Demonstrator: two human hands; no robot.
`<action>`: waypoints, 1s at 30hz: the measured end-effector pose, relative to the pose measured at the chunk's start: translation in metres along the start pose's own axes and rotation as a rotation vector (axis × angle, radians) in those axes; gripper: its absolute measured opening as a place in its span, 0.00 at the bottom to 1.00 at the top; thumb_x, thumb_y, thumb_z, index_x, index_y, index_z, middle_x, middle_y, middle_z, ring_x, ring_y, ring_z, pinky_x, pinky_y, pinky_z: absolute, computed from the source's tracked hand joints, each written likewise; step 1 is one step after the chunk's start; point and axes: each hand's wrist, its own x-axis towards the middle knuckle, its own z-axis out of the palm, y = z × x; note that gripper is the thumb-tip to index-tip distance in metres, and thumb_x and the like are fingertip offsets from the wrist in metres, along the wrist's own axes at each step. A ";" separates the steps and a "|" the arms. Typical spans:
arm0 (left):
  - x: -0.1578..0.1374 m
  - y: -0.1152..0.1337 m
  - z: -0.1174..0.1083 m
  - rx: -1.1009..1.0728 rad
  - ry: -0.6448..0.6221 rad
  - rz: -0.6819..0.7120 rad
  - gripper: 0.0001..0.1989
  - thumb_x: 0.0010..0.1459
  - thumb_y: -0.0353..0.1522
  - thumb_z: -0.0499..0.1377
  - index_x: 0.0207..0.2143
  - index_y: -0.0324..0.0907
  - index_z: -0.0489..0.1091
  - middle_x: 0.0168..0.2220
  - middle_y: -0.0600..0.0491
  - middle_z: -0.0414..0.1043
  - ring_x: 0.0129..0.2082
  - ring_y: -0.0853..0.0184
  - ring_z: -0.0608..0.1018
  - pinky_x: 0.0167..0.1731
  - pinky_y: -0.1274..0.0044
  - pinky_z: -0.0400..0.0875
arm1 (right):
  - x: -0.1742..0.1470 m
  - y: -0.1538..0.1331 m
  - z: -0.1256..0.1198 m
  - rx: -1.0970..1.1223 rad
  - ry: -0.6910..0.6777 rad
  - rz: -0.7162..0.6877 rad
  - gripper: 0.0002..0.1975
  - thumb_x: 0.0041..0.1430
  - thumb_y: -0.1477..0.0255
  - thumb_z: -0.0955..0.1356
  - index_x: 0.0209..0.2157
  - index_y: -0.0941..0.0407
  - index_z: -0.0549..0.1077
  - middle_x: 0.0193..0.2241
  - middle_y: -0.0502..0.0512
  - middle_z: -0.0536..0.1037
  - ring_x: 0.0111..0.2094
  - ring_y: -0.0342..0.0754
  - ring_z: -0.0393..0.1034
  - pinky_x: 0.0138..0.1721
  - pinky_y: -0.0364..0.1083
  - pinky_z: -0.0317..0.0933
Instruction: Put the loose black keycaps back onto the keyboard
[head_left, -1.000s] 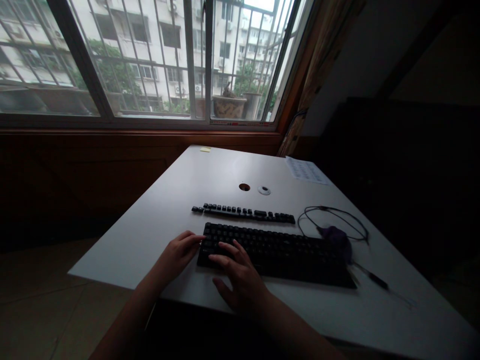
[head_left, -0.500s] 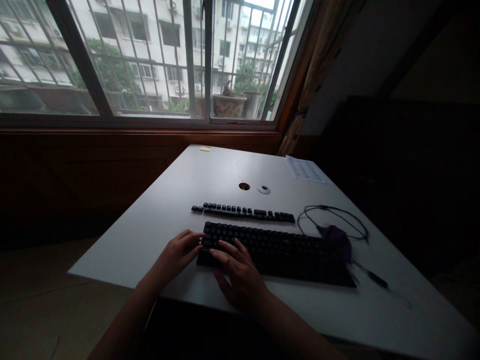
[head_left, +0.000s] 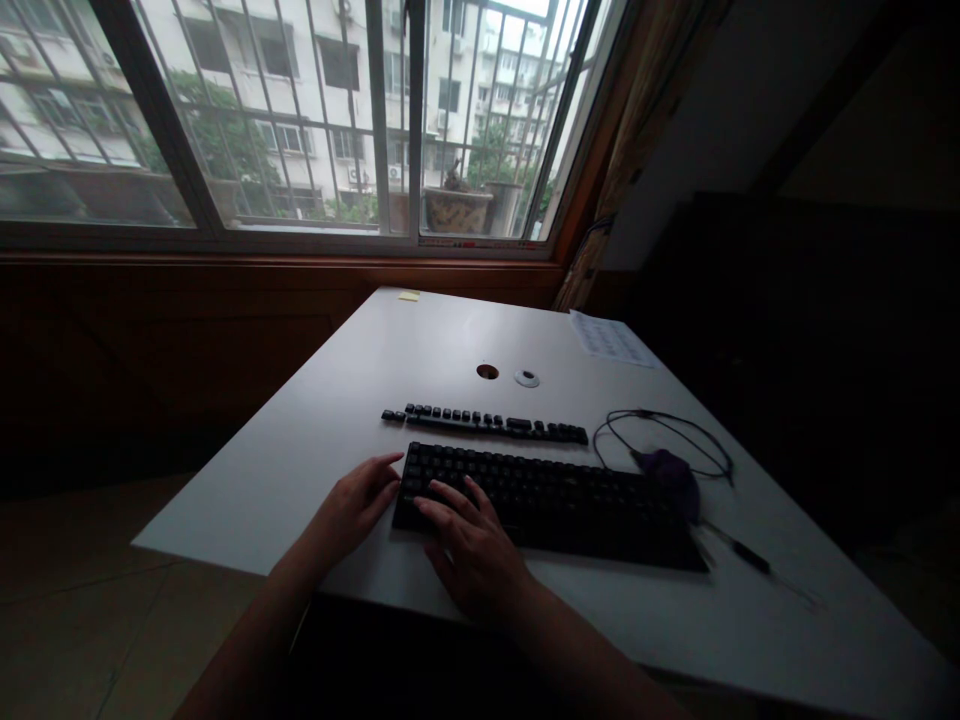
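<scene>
A black keyboard point(head_left: 562, 500) lies on the white table near its front edge. Beside the keyboard's left end is my left hand point(head_left: 360, 502), its fingers apart and no object visible in them. My right hand point(head_left: 472, 545) rests over the keyboard's left part, fingers stretched across the keys and the thumb near the front edge. Just behind the keyboard, loose black keycaps point(head_left: 480, 422) stand in rows on the table. Dim light hides the detail of the single keys.
A purple cloth point(head_left: 670, 480) covers the keyboard's right end, with a coiled black cable point(head_left: 675, 418) behind it. A thin dark-handled tool point(head_left: 750, 557) lies at the right. Farther back are a round hole point(head_left: 487, 372), a white ring point(head_left: 527, 378), printed paper point(head_left: 611, 338) and a yellow note point(head_left: 409, 296).
My left hand has drawn slightly left, off the keyboard's left edge. My right hand stays over the keys, shifted only a little. The keycaps and keyboard look the same.
</scene>
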 end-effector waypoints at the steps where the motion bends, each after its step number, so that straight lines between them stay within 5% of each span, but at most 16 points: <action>1: 0.000 0.000 0.001 -0.010 0.007 -0.008 0.20 0.68 0.34 0.55 0.61 0.47 0.64 0.41 0.51 0.78 0.37 0.65 0.81 0.39 0.72 0.77 | 0.000 0.000 0.000 0.000 0.003 -0.004 0.29 0.66 0.75 0.65 0.66 0.53 0.56 0.61 0.57 0.73 0.69 0.52 0.54 0.72 0.64 0.38; 10: 0.008 0.000 -0.011 0.009 0.131 -0.035 0.14 0.67 0.36 0.57 0.52 0.45 0.72 0.36 0.52 0.75 0.33 0.67 0.79 0.33 0.75 0.75 | -0.001 -0.001 -0.001 -0.003 -0.040 -0.005 0.30 0.66 0.72 0.65 0.67 0.53 0.54 0.63 0.58 0.70 0.70 0.52 0.53 0.72 0.65 0.37; 17: 0.068 -0.023 -0.049 0.324 0.150 0.112 0.10 0.66 0.36 0.57 0.43 0.44 0.78 0.39 0.49 0.73 0.38 0.62 0.75 0.39 0.70 0.73 | -0.002 -0.001 0.000 -0.009 -0.019 -0.024 0.30 0.66 0.72 0.66 0.66 0.53 0.55 0.63 0.58 0.71 0.70 0.52 0.52 0.72 0.66 0.34; 23: 0.131 -0.059 -0.045 0.483 0.016 0.183 0.08 0.62 0.35 0.62 0.39 0.46 0.81 0.40 0.47 0.76 0.42 0.56 0.72 0.48 0.62 0.67 | -0.001 -0.002 -0.002 0.011 -0.040 -0.004 0.29 0.67 0.72 0.65 0.66 0.51 0.55 0.62 0.56 0.72 0.70 0.52 0.52 0.72 0.66 0.34; 30: 0.160 -0.074 -0.037 0.506 -0.072 0.211 0.10 0.61 0.40 0.63 0.39 0.47 0.82 0.42 0.45 0.75 0.44 0.55 0.71 0.48 0.63 0.67 | -0.002 0.000 0.001 -0.002 -0.033 0.008 0.27 0.67 0.71 0.66 0.65 0.50 0.57 0.61 0.56 0.73 0.70 0.51 0.52 0.72 0.65 0.35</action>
